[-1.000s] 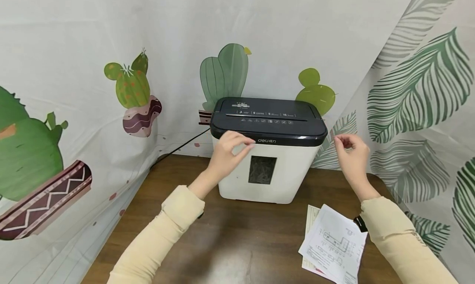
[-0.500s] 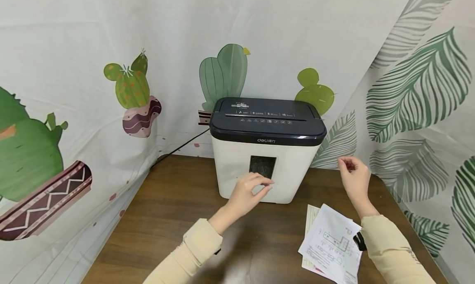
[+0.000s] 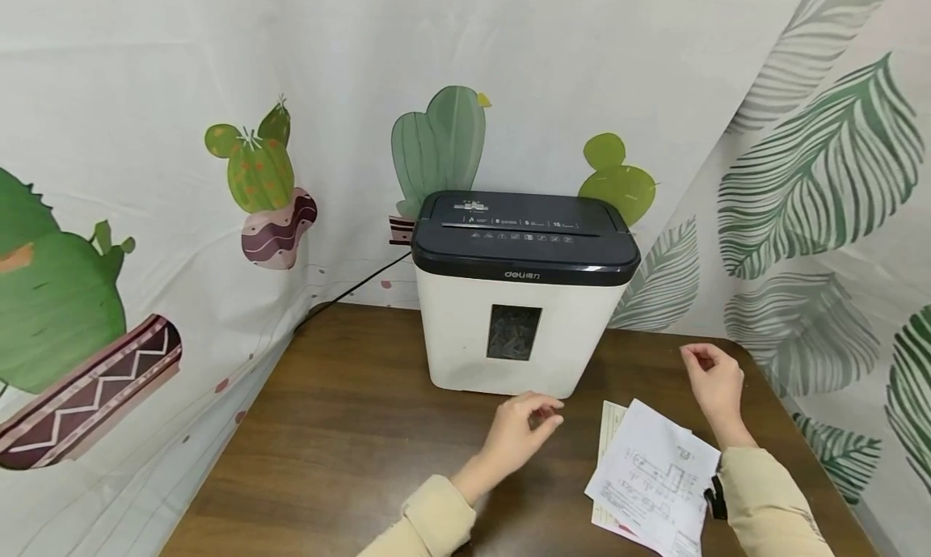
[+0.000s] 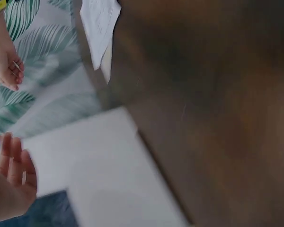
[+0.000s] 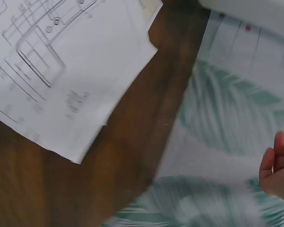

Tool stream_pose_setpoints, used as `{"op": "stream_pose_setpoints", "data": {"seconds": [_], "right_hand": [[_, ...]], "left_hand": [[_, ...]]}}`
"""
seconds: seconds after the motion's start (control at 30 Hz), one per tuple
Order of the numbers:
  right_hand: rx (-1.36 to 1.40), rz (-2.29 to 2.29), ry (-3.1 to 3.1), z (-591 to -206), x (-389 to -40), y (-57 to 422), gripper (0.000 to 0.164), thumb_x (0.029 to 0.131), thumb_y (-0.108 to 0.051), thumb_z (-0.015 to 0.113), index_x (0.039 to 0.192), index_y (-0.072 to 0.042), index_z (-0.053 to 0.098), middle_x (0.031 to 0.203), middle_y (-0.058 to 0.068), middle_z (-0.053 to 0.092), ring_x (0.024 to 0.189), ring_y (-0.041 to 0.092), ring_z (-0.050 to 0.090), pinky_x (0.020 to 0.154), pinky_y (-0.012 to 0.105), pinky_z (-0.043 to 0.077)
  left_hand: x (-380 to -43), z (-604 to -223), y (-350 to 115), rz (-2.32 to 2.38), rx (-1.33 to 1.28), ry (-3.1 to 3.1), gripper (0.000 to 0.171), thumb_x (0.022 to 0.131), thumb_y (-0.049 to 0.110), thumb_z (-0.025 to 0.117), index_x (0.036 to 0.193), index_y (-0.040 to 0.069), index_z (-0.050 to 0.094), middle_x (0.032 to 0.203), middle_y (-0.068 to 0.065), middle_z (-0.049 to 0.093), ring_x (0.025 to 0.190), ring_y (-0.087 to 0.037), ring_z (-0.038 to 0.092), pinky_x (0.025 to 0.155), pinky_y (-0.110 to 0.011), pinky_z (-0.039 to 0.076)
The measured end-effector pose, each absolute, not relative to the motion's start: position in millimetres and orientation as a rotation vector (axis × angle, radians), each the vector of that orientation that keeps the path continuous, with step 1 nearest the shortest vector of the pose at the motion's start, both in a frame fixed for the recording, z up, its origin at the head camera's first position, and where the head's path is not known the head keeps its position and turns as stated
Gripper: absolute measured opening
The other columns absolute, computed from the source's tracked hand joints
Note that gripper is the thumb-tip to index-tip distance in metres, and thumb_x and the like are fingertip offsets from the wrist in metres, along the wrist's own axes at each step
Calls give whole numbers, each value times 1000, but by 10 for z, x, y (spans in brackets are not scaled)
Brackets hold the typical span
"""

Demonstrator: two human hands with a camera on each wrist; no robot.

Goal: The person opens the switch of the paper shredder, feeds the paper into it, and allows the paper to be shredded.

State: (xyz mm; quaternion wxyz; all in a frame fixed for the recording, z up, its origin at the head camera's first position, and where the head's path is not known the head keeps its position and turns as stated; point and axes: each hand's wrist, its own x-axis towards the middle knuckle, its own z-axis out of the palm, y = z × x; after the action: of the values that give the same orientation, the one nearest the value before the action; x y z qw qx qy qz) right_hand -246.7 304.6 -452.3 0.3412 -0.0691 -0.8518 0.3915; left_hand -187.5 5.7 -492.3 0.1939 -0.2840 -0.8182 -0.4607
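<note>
My left hand [image 3: 518, 436] hovers above the table just in front of the paper shredder [image 3: 451, 331], fingers loosely bent and holding nothing. In the left wrist view the same hand [image 4: 14, 182] shows relaxed fingers beside the white shredder body. The right hand [image 3: 718, 386] is in the air over the table's right side, its thumb near its bent fingers and no object seen between them. Below and left of it lie printed paper sheets [image 3: 647, 476], the top one bearing a line drawing. In the right wrist view the papers [image 5: 85, 61] lie apart from the right hand [image 5: 280, 165].
The shredder's black lid has a narrow feed slot [image 3: 520, 229], and a dark window [image 3: 513, 332] is set in its front. A black cord [image 3: 356, 286] runs left from it. A patterned curtain [image 3: 349, 56] stands behind the brown wooden table [image 3: 320, 428].
Both hands have come down and back from the shredder's lid height. The left also moved right, from before the lid to before the base; the right drifted slightly right. Shredder and papers stay put.
</note>
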Motion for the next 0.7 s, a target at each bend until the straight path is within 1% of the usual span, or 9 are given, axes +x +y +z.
{"op": "stream_pose_setpoints", "data": {"seconds": [0.17, 0.27, 0.33, 0.4, 0.43, 0.5, 0.57, 0.63, 0.7], "right_hand": [[-314, 1002, -2357, -4710, -2381, 3289, 16, 87, -8, 63, 89, 6, 68, 59, -44, 35, 55, -23, 34, 56, 8, 31], [-353, 961, -2424, -4839, -2318, 3404, 17, 87, -10, 62, 89, 6, 68, 59, -38, 40, 56, -24, 32, 58, 13, 33], [-359, 923, -2461, -4932, -2280, 3467, 17, 87, -9, 61, 89, 6, 69, 60, -25, 52, 57, -24, 31, 60, 19, 35], [-352, 890, -2500, -5021, -2246, 3516, 17, 87, -8, 60, 89, 6, 69, 63, -6, 63, 57, -22, 32, 62, 26, 37], [-342, 871, -2528, -5063, -2235, 3538, 17, 88, -8, 60, 89, 7, 68, 67, 4, 66, 58, -19, 35, 62, 28, 38], [-312, 855, -2601, -5136, -2207, 3569, 18, 88, -7, 58, 90, 8, 67, 76, 19, 67, 60, -7, 46, 63, 34, 40], [-269, 851, -2702, -5193, -2189, 3592, 20, 90, -8, 56, 93, 10, 65, 82, 25, 66, 65, 12, 57, 65, 38, 43], [-223, 863, -2818, -5234, -2181, 3607, 24, 91, -9, 53, 96, 12, 63, 87, 27, 64, 74, 31, 60, 66, 43, 46], [-185, 868, -2916, -5271, -2182, 3615, 26, 91, -9, 51, 99, 14, 60, 92, 30, 63, 83, 41, 59, 71, 48, 47]], "left_hand": [[-1776, -5230, 268, -1372, -755, -2419, 12, 84, 12, 70, 95, 7, 70, 78, 0, 67, 66, 5, 54, 61, -8, 45], [-1729, -5355, 347, -1359, -733, -2491, 11, 84, 12, 70, 94, 8, 70, 78, 2, 67, 67, 5, 53, 61, -7, 43], [-1704, -5406, 392, -1353, -744, -2543, 12, 84, 12, 70, 96, 8, 70, 80, 1, 67, 69, 4, 54, 62, -7, 42], [-1676, -5443, 434, -1313, -778, -2610, 15, 84, 14, 70, 99, 10, 69, 85, 1, 67, 74, 1, 56, 64, -9, 42], [-1659, -5457, 451, -1289, -807, -2643, 17, 84, 15, 70, 101, 11, 69, 89, 1, 68, 77, 0, 58, 66, -10, 43], [-1626, -5492, 484, -1213, -867, -2708, 22, 84, 18, 70, 106, 14, 68, 98, 1, 68, 86, -3, 60, 70, -13, 45], [-1592, -5528, 509, -1125, -921, -2758, 28, 85, 20, 69, 112, 17, 66, 107, 2, 67, 96, -5, 61, 75, -16, 47], [-1567, -5564, 528, -1073, -964, -2778, 32, 85, 21, 69, 116, 17, 64, 113, 2, 66, 102, -6, 61, 80, -18, 48], [-1547, -5596, 543, -1045, -987, -2784, 35, 85, 22, 69, 119, 17, 63, 116, 2, 65, 105, -7, 60, 82, -19, 48]]}}
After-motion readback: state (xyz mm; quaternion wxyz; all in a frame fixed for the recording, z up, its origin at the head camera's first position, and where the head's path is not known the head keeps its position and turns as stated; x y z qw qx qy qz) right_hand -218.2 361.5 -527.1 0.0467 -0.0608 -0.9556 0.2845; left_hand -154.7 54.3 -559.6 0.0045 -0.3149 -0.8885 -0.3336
